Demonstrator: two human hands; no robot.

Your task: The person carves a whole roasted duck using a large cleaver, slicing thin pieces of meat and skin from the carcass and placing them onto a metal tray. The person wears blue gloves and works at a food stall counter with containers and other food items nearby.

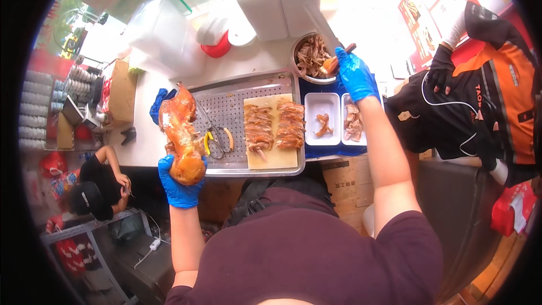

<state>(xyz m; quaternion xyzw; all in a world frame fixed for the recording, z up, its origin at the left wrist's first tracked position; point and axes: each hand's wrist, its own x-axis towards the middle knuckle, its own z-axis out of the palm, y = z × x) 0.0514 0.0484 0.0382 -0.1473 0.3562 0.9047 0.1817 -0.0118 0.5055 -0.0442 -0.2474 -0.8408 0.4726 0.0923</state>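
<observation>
In blue gloves, my left hand [179, 183] is closed around the lower end of a glossy brown roast duck [182, 135], which hangs over the left edge of a perforated metal tray [226, 90]. My right hand [358, 79] grips a knife [323, 27] by its wooden handle, the broad blade pointing up and away over a steel bowl [295, 56]. Shredded meat and bones [311, 58] fill that bowl. On the tray, a cutting board [272, 162] carries two rows of sliced duck [291, 127]. Scissors [209, 138] with yellow handles lie beside the duck.
Right of the tray are two white foam trays [311, 133] with meat pieces. A blue cloth [159, 104] lies behind the duck. White boxes [271, 14] and a red container [219, 48] stand at the back. One person [491, 90] is at right, another [93, 195] at lower left.
</observation>
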